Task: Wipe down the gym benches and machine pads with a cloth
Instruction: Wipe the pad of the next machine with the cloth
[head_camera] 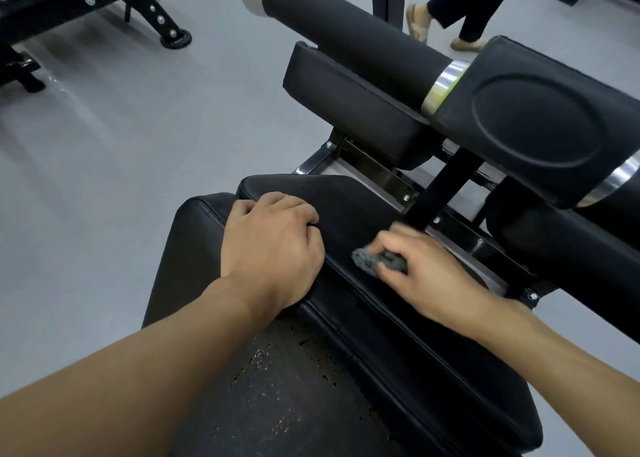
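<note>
Left forearm reaches in from the lower left, and my left hand (pixel 273 245) sits knuckles-up on the seat pad (pixel 349 210) with its fingers curled under, holding nothing I can see. My right hand (pixel 427 278) comes in from the right, blurred. It pinches a crumpled grey cloth (pixel 375 262) that pokes out leftward from my fingertips and presses on the pad, between both hands.

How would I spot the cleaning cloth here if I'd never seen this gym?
Find the black padded bench seat in the lower middle. On it, the person's right hand grips a small cloth. It is the only grey, crumpled thing; everything around it is smooth and black.
</note>
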